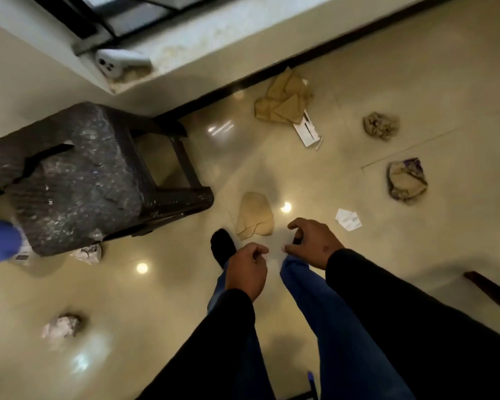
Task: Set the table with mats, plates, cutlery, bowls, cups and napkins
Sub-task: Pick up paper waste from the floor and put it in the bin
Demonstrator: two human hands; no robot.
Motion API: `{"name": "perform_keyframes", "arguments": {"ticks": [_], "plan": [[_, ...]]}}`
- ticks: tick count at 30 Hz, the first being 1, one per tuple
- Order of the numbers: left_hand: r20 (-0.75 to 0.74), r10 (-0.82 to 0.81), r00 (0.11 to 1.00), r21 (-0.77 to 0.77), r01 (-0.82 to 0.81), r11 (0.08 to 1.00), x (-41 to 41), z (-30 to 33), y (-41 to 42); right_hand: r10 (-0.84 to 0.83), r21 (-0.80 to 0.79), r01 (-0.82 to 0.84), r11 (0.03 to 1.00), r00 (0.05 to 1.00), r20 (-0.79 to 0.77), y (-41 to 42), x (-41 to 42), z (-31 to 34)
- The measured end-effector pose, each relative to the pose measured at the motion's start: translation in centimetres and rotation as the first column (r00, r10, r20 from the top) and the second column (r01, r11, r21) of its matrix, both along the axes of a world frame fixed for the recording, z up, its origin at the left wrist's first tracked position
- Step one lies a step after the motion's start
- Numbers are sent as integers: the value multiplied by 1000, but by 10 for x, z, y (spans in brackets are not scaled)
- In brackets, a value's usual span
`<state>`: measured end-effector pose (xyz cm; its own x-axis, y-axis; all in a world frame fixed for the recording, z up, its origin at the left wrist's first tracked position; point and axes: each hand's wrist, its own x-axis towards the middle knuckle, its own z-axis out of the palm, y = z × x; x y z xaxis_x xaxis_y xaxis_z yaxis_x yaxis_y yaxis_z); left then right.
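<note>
Dim, motion-blurred; ceiling-light glare spots on the glossy floor [156, 284]

My left hand [247, 269] loosely curled, holding nothing, my right hand [311, 243] just beside it, fingers clawed downward, both sleeves black

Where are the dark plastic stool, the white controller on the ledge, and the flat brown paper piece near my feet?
dark plastic stool [78, 180], head view, on its seat top.
white controller [113, 64], head view, on its body beside the buttons.
flat brown paper piece [254, 213], head view, on its middle.

Both hands [247, 269] [311, 243] hover above littered floor [416, 82].
</note>
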<state>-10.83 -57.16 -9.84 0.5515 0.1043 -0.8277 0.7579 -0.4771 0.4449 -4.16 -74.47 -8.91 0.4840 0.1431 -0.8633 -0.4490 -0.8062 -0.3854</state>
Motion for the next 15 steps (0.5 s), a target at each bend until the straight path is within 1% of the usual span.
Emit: {"name": "perform_keyframes", "arguments": {"ticks": [2,4,6,9,13,15], "plan": [[-58,-122,991,-15,121,992,8,-46,7,-73,-53,73,996,997,4,4,8,-40],[-114,-163,980,-8,163,987,16,-96,19,-141,-78,140,987,990,1,17,9,-88],[-145,-121,982,6,123,992,27,-141,31,-183,-73,180,981,983,-28,33,10,-137],[-227,-1,974,15,5,1000,40,-205,44,-231,-106,222,969,968,-92,49,5,-203],[-287,99,953,34,-93,995,47,-289,57,-326,-174,305,936,939,-110,60,-5,-291],[-316,109,943,44,-100,994,43,-327,60,-350,-209,324,923,931,-104,63,-10,-331]]}}
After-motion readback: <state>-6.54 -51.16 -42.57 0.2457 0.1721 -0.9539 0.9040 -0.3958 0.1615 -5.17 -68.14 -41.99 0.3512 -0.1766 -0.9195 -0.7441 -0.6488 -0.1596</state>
